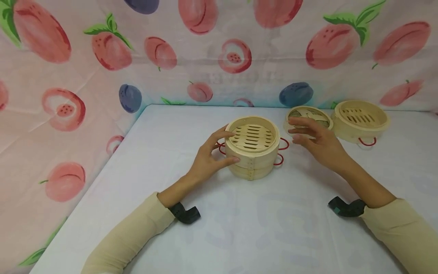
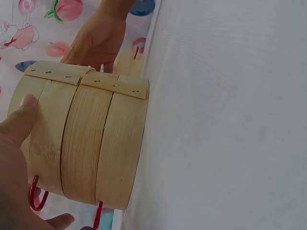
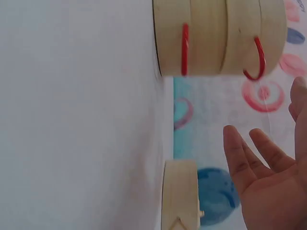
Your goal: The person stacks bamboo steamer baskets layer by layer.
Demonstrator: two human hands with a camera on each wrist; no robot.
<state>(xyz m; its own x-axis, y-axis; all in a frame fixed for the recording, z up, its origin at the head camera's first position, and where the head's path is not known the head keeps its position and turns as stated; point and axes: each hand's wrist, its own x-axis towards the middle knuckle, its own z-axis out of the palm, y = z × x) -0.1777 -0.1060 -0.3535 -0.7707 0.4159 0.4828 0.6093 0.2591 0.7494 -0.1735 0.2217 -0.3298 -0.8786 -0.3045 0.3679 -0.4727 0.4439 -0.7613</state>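
Two round bamboo steamer baskets stand stacked on the white table, the upper basket (image 1: 251, 152) above the lower basket (image 1: 251, 174). Red loop handles stick out at both sides, and the upper one's slatted floor shows. My left hand (image 1: 208, 154) grips the upper basket from the left, its thumb against the front wall and a finger over the rim; in the left wrist view the thumb (image 2: 21, 117) presses the wall. To the right of the stack, my right hand (image 1: 316, 142) hovers with fingers apart, holding nothing. It partly covers a woven bamboo steamer lid (image 1: 308, 111) behind it.
Another bamboo steamer basket (image 1: 359, 133) with a red handle sits at the back right, beside the lid. A fruit-patterned cloth (image 1: 267, 72) hangs along the back and left edges of the white table (image 1: 219, 228). Black wrist-worn devices (image 1: 186, 214) show at both sleeves.
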